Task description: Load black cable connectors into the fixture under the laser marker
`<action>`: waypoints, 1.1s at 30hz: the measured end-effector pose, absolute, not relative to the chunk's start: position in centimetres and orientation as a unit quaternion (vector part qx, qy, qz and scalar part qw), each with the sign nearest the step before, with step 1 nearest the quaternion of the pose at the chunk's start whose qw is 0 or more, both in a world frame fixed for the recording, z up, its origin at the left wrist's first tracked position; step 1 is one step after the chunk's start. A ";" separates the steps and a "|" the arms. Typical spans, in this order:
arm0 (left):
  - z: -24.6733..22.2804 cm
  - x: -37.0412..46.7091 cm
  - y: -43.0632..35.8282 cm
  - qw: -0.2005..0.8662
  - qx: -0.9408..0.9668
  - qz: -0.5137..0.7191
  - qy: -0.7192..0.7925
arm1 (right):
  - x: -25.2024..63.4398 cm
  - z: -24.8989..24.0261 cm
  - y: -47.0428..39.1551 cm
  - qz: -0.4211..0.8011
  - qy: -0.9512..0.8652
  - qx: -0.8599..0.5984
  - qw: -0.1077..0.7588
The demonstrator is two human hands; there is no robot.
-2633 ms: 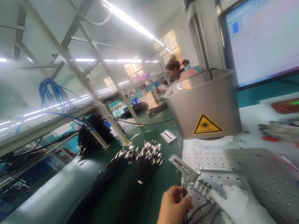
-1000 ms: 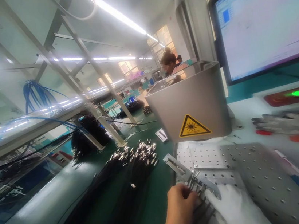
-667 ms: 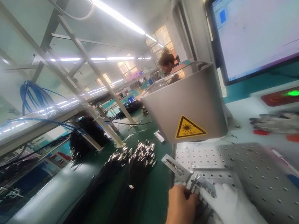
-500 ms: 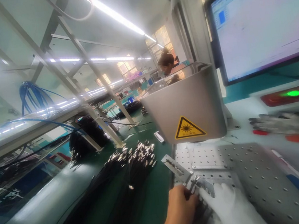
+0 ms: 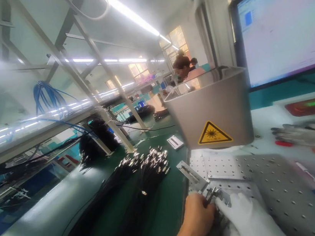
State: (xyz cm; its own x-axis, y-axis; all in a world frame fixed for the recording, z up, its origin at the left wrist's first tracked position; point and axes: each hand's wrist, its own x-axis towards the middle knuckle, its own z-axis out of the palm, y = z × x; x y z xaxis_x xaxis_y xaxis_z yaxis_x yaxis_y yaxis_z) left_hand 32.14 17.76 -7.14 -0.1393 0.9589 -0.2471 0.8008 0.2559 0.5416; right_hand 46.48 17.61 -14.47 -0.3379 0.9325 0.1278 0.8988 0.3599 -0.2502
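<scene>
A small metal fixture [image 5: 192, 175] with a long slotted plate sits at the near left edge of the perforated metal plate [image 5: 281, 179]. Bare, my left hand [image 5: 198, 214] is closed at the fixture's near end, its fingertips hidden; what it grips I cannot make out. My right hand [image 5: 244, 215], in a white glove, touches the fixture's right side with its index finger stretched along it; its other fingers are partly hidden. Thin metal pieces stick up between the two hands, blurred.
Black cables [image 5: 127, 199] with shiny metal ends lie on the green table at left. A grey metal housing [image 5: 214, 106] with a laser warning sign stands ahead. Gloves [image 5: 307, 135] and a monitor [image 5: 285, 27] are at right. A person [image 5: 187, 67] is further back.
The view has shifted slightly, so the scene sits further right in the picture. Both hands remain at the fixture, with little visible change in their pose.
</scene>
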 end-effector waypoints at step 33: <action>-6.8 30.7 18.1 0.266 0.583 0.172 0.749 | 46.8 -13.0 16.7 0.085 -0.814 -0.547 0.175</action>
